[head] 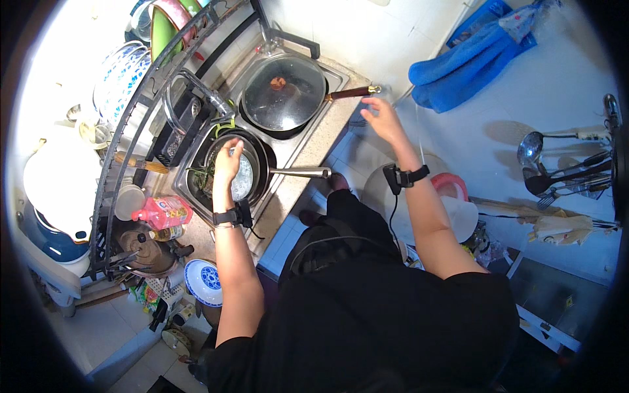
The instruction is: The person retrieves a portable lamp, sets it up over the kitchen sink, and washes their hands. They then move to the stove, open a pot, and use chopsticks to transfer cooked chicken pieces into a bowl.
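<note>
My left hand (229,159) hangs over a metal pan (260,162) in the near sink basin, fingers slightly bent; whether it touches anything in there is unclear. Water and leafy greens (200,178) show in that basin, and the pan's steel handle (302,172) reaches over the counter edge. My right hand (382,118) is in the air just beyond the counter, its fingers apart and holding nothing. Near it is the brown handle (350,92) of a frying pan with a glass lid (285,93), which rests over the far basin. Both wrists wear black straps.
A steel faucet (216,105) stands behind the basins. Left on the counter are a pink detergent bottle (169,212) and a blue-and-white bowl (202,282). A black metal rack (125,123) holds dishes. Blue cloth (459,73) and ladles (530,147) hang on the right wall.
</note>
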`<state>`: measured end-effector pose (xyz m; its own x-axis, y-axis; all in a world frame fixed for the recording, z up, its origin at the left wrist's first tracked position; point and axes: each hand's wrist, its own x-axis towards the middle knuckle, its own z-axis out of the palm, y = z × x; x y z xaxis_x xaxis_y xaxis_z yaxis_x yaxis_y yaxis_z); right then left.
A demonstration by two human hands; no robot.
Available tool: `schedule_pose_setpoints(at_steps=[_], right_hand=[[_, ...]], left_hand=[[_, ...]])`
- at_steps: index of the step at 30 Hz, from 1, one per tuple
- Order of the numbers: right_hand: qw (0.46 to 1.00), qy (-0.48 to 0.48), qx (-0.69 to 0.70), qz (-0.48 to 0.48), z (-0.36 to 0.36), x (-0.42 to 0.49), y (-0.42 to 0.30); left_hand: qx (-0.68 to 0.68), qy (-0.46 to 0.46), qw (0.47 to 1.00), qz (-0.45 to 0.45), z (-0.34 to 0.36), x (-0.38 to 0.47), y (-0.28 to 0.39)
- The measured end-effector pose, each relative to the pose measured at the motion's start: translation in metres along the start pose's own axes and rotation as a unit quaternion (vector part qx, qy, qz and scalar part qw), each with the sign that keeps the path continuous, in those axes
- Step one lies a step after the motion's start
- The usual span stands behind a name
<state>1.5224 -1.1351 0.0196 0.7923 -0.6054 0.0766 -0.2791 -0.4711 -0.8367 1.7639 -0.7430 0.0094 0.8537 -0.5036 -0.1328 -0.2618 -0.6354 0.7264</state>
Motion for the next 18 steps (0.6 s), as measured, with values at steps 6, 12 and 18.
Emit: schedule_pose_setpoints(at_steps=[6, 12, 18], right_hand=[[0.952, 0.299, 0.068, 0.011, -0.063, -0.039, -0.006], [0.834, 0.541, 0.111, -0.017, -0.150, -0.022, 0.003], [0.871, 0.479, 0.094, -0.047, -0.166, 0.004, 0.019]], left_hand=[[-0.223, -0.054, 0.967, -0.108, 0.004, -0.005, 0.051], [-0.148, -0.141, 0.978, 0.032, 0.012, 0.005, 0.134], [-0.218, -0.246, 0.935, 0.135, 0.063, 0.010, 0.242]])
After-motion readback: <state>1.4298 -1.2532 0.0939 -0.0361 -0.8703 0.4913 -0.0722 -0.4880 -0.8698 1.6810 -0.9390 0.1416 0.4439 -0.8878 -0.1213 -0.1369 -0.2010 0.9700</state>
